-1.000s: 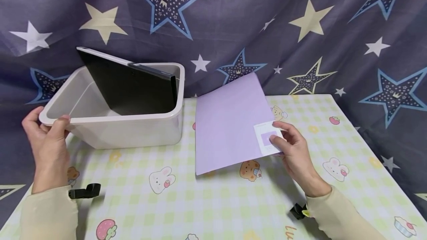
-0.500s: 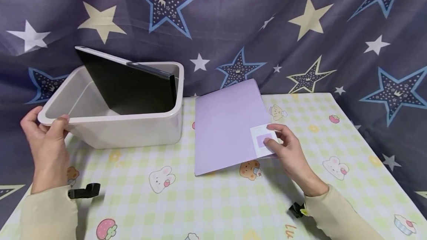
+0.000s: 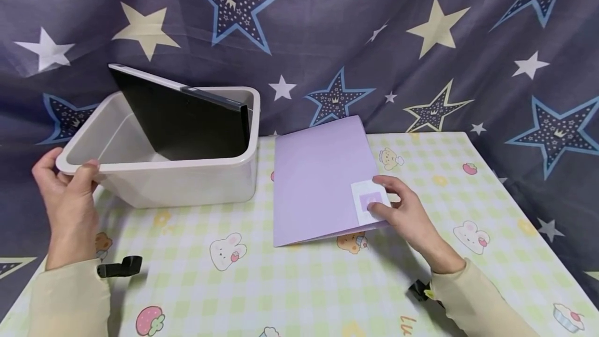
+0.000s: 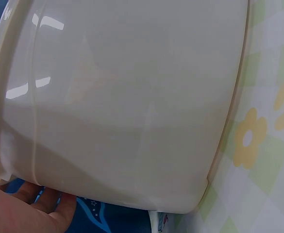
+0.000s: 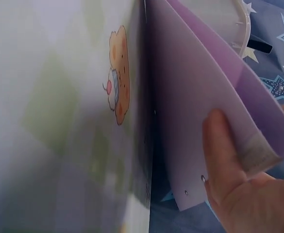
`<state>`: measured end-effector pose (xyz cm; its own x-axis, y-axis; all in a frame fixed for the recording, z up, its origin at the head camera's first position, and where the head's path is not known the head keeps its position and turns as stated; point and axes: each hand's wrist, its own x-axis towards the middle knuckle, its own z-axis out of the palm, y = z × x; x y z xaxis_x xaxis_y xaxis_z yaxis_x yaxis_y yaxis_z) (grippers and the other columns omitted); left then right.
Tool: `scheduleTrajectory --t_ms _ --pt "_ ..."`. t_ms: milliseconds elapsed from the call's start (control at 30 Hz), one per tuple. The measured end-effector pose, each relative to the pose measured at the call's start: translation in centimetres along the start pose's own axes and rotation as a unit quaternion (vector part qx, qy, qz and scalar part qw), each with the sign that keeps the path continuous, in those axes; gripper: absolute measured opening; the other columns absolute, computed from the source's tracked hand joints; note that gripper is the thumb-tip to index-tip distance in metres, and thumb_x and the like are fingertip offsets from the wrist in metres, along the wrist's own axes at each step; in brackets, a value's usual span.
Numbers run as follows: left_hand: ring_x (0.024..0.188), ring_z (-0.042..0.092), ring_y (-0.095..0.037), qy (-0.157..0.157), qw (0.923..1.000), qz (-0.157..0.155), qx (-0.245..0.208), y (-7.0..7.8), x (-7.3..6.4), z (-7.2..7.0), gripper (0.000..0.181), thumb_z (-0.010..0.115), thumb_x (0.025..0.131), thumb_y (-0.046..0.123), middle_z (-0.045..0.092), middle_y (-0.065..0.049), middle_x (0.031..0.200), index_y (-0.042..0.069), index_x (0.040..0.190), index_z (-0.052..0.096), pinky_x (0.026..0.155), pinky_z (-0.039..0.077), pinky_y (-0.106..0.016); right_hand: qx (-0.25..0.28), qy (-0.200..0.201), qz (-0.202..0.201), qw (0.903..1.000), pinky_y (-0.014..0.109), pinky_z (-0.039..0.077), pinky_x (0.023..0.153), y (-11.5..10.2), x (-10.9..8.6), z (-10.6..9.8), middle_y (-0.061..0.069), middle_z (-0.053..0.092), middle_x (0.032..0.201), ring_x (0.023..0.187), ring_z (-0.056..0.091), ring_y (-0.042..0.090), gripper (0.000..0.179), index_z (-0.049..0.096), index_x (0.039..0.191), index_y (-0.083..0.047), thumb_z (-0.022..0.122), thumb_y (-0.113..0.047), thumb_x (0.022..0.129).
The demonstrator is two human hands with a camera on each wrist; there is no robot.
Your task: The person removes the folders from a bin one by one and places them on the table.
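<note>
My left hand [image 3: 70, 196] grips the front-left corner of a white plastic bin [image 3: 187, 186], thumb over the rim. In the left wrist view, fingers [image 4: 47, 199] curl beside the bin's wall [image 4: 132, 107]. A black flat panel [image 3: 187, 124] with a grey-white edge leans inside and sticks out above the rim; its kind is unclear. To the right, a light purple folder [image 3: 318, 181] slants over the table, right side raised. My right hand [image 3: 409, 217] pinches that side by its white label. The right wrist view shows the folder's covers [image 5: 180, 97] slightly apart, fingers [image 5: 222, 150] against one.
A checked tablecloth [image 3: 243, 295] with cartoon prints covers the table. Behind it hangs a dark curtain [image 3: 309, 25] patterned with stars. Black straps [image 3: 119, 267] sit at both wrists.
The folder's raised right side has sunk toward the table, and its far corner is lower. My right hand has shifted slightly left with it. The left hand and bin stay put.
</note>
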<state>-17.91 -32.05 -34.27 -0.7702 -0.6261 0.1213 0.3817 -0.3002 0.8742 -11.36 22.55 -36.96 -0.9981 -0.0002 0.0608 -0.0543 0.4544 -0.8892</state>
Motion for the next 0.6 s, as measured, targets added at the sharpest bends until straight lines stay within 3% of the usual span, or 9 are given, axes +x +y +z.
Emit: scheduleTrajectory --t_ms 133,367,600 --pt "0.101 0.055 -0.02 -0.001 1.0 0.003 0.0 -0.02 -0.04 0.06 0.062 0.062 0.077 -0.013 0.056 -0.012 0.12 0.017 0.127 0.043 0.067 0.047 -0.02 -0.001 -0.011 0.001 0.9999 0.032 0.047 0.077 0.3 0.3 -0.19 0.015 0.054 0.121 0.102 0.052 0.027 0.057 0.051 0.132 -0.011 0.073 -0.012 0.08" --pt "0.102 0.056 -0.02 0.002 0.9999 -0.004 -0.012 0.02 0.06 0.07 0.062 0.063 0.076 -0.014 0.056 -0.013 0.121 0.017 0.126 0.043 0.067 0.049 -0.02 0.019 -0.03 0.016 0.9992 0.029 0.048 0.067 0.67 0.54 -0.33 0.02 0.057 0.11 0.084 0.057 0.027 0.053 0.053 0.13 -0.011 0.074 -0.017 0.082" --pt "0.1 0.056 -0.02 0.003 0.9999 -0.003 -0.011 0.0 0.18 0.12 0.062 0.063 0.076 -0.014 0.056 -0.013 0.119 0.016 0.126 0.044 0.066 0.048 -0.02 0.032 -0.053 0.006 0.9981 0.026 0.048 0.066 0.74 0.59 -0.76 0.021 0.056 0.107 0.082 0.055 0.026 0.056 0.052 0.131 -0.008 0.074 -0.011 0.08"
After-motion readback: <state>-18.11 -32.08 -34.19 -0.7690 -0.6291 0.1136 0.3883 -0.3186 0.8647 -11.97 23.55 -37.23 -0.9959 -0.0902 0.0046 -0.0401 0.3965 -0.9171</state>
